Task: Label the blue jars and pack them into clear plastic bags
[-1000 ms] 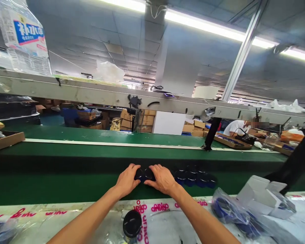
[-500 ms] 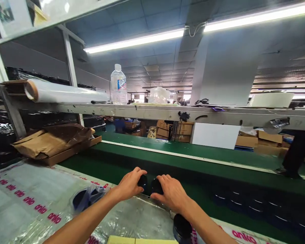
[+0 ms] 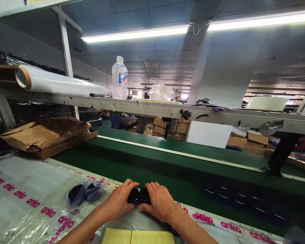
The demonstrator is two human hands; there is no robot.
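Side by side in front of me, both hands are closed around glossy dark round pieces that look like small jars or cups. My left hand (image 3: 119, 200) grips one dark jar-like piece (image 3: 133, 196) from its left side. Around the other dark jar-like piece (image 3: 144, 196) the fingers of my right hand (image 3: 162, 202) are wrapped from the right. The two pieces almost touch, over the near edge of the green belt; I cannot tell whether they rest on the table. To the left lie dark blue cup-like pieces in clear plastic bags (image 3: 85, 193).
Several dark round pieces (image 3: 241, 201) stand on the green conveyor belt (image 3: 112, 162) at right. A yellow paper pad (image 3: 139, 237) lies nearest me. Brown paper in a carton (image 3: 48, 135) sits at left. Above runs a metal shelf (image 3: 152, 108) with a water bottle (image 3: 120, 79) and film roll (image 3: 61, 83).
Both hands have come toward me from the belt with their dark pieces, and the pieces have moved closer together. The camera view has shifted slightly.
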